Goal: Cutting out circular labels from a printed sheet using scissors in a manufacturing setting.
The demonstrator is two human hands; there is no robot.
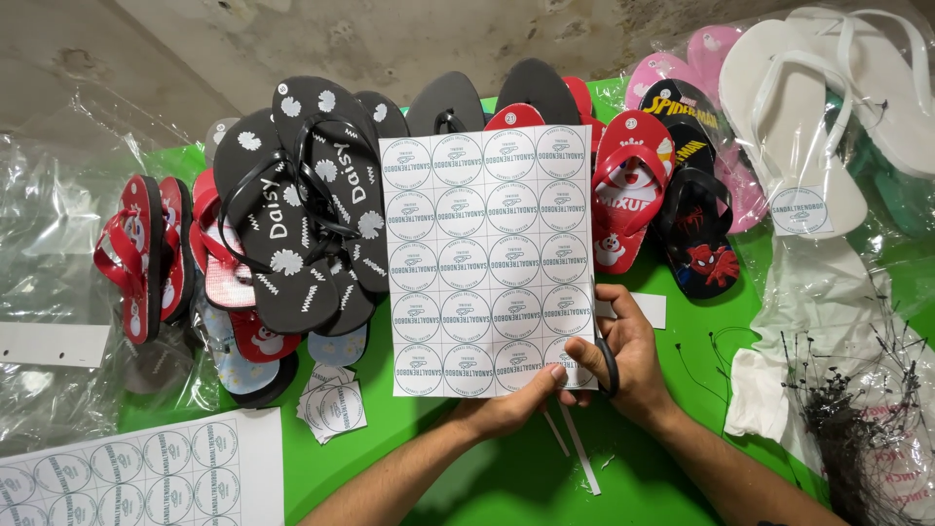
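While both hands' fingers pinch one sticker sheet (487, 261), right hand (623, 356) grips one scissors (609, 365), left hand (506, 409).

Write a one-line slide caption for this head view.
Both hands, left hand and right hand, hold a label sheet above flip-flops.

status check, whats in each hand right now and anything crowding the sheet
Left hand pinching label sheet at bottom edge. Right hand on black scissors at sheet's lower right corner. Flip-flops piled close behind; cut strips below.

Both forearms rise from the bottom edge toward centre frame. The left hand (511, 407) pinches with thumb up; the right hand (623, 356) is curled, fingers closed.
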